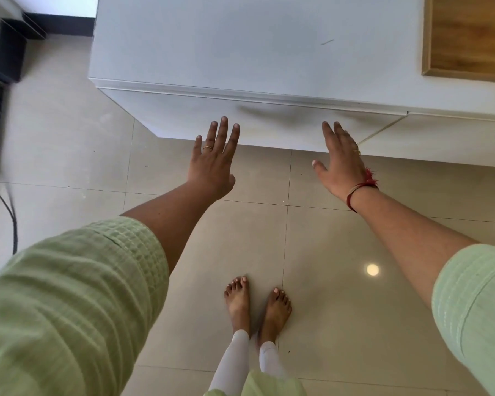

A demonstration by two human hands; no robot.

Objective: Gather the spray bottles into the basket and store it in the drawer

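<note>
Two hands spread flat, fingers (223, 130) straight, released, holding nothing | left hand (212, 164) centre-left, right hand (340, 164) centre-right, both at the shut white drawer front (275, 130) mid-frame, contact unclear | its top flush under surface (240, 38) front edge | tiled floor (312, 238) open below and left.

I see a white worktop (240, 38), with one short dark mark (327, 42) on it. A wooden board (469, 35) lies flat at far right. The drawer front (269, 124) under the lip is closed. Below, the glossy beige tile floor (340, 238) carries two bare feet (237, 301), and a black cable (10, 212) at left.
</note>
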